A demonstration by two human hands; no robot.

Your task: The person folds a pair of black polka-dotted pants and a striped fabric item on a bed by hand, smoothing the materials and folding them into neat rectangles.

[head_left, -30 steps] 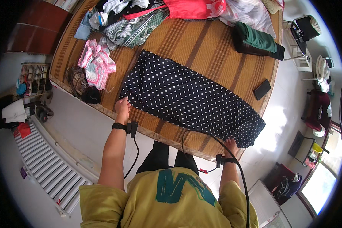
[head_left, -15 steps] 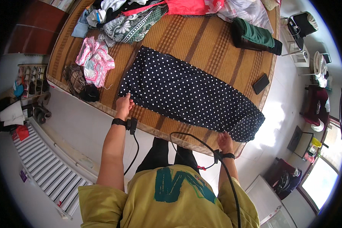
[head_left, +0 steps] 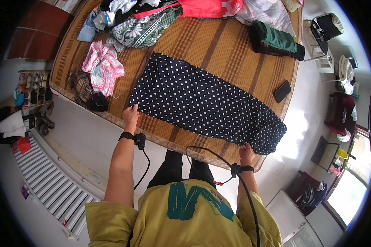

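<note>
A long black garment with white dots (head_left: 193, 99) lies folded lengthwise and spread slantwise across the woven mat on the bed. My left hand (head_left: 130, 116) pinches its near left corner, thumb and fingers closed on the cloth. Farther right, my right hand (head_left: 246, 153) has its fingers closed on the near edge, close to the bunched, narrower right end. Small wrinkles run through that end, while the left part lies fairly flat. Its exact kind of clothing cannot be made out.
Pink-and-white clothing (head_left: 105, 72) and a plaid brown cloth (head_left: 80, 86) lie at left. A patterned green cloth (head_left: 142, 31) and a red garment (head_left: 206, 7) are piled at the back. Folded green cloth (head_left: 276, 37) and a dark phone-like object (head_left: 282, 91) lie right. A black cable (head_left: 243, 177) loops by my right arm.
My left hand has shifted slightly toward me and left. The garment's far left corner has come a little nearer; my right hand has barely moved.
</note>
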